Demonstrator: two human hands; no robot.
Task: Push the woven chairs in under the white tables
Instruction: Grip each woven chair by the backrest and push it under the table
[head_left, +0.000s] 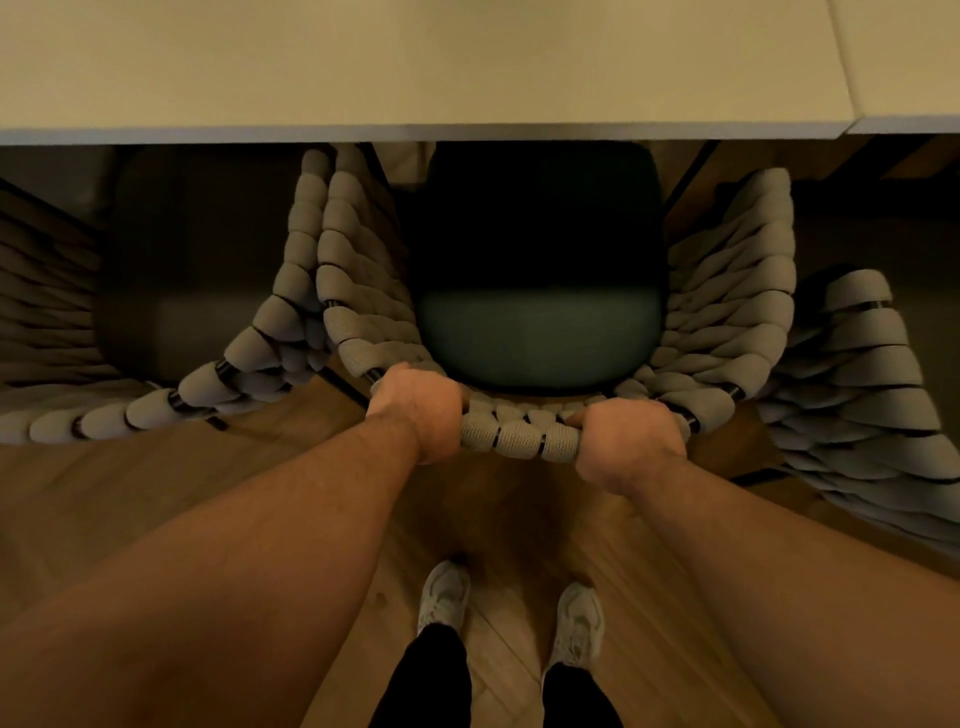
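Observation:
A woven chair (519, 439) with thick grey cord wrapped on a black frame stands in front of me, its dark green seat cushion (537, 332) partly under the white table (415, 67). My left hand (415, 410) grips the top rail of the chair's back at its left end. My right hand (628, 441) grips the same rail at its right end. The front of the seat is hidden in shadow beneath the tabletop.
A second woven chair (208, 384) stands close on the left and a third (872, 395) close on the right, both touching or nearly touching the middle one. Another white table (914, 62) adjoins at the far right. Wooden floor (509, 519) and my white shoes (444, 597) lie below.

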